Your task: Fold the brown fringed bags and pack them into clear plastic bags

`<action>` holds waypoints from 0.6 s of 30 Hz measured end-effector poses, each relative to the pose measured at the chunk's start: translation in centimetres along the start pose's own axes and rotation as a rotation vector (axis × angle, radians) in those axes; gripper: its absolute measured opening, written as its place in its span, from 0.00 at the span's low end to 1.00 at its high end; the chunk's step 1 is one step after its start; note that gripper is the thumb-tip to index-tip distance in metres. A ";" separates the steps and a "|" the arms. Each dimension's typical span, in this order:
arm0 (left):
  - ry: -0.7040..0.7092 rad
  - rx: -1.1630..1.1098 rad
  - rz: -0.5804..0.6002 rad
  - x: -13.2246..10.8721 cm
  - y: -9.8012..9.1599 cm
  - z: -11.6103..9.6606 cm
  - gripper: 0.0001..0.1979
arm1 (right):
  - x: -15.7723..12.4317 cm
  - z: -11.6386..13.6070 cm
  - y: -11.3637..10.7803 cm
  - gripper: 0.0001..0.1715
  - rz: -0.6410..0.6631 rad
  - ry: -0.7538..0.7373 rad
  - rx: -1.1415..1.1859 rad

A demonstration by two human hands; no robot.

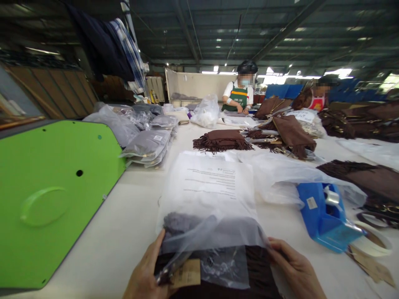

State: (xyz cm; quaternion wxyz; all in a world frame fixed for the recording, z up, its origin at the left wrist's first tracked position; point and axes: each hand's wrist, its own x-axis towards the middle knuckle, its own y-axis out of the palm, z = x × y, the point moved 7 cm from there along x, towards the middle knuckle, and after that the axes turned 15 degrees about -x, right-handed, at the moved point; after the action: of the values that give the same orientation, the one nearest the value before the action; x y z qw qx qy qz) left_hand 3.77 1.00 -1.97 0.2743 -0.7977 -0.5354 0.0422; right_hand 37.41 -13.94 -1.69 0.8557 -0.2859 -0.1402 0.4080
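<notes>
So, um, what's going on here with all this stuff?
A person's left hand and right hand hold the sides of a see-through plastic bag. A brown fringed bag is partly inside it, its near end sticking out. Across the table, another person has both hands low over the tabletop.

Dim roof [215,25], background glare, stretched edges

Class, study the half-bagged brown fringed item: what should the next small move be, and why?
Probably slide the brown fringed item further into the printed plastic bag: part of it shows through the film, but the near part lies beyond the mouth, where the left hand and right hand hold the edges.
</notes>
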 end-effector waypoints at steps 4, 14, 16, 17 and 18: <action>-0.190 -0.063 0.031 2.7 0.5 -1.1 0.41 | 0.8 0.4 -0.1 0.20 -0.040 0.001 -0.047; -0.345 -0.148 -0.033 7.4 1.3 -1.2 0.41 | 1.2 -0.7 -1.1 0.19 -0.091 -0.121 -0.174; -0.341 -0.141 -0.048 7.2 1.2 -1.1 0.40 | -0.2 -1.2 -1.0 0.15 -0.087 -0.222 -0.269; -0.339 -0.143 -0.051 7.1 1.2 -1.2 0.40 | -0.8 -1.3 -1.0 0.14 -0.108 -0.270 -0.302; -0.343 -0.151 -0.051 7.0 1.3 -1.2 0.40 | -1.4 -1.1 -1.0 0.13 -0.145 -0.313 -0.323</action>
State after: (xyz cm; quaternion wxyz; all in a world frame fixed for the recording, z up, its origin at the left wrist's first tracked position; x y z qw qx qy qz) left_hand 8.25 6.36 0.01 0.1192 -0.7834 -0.5959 0.1302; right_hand 37.73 -15.96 -1.97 0.7937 -0.3415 -0.3549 0.3570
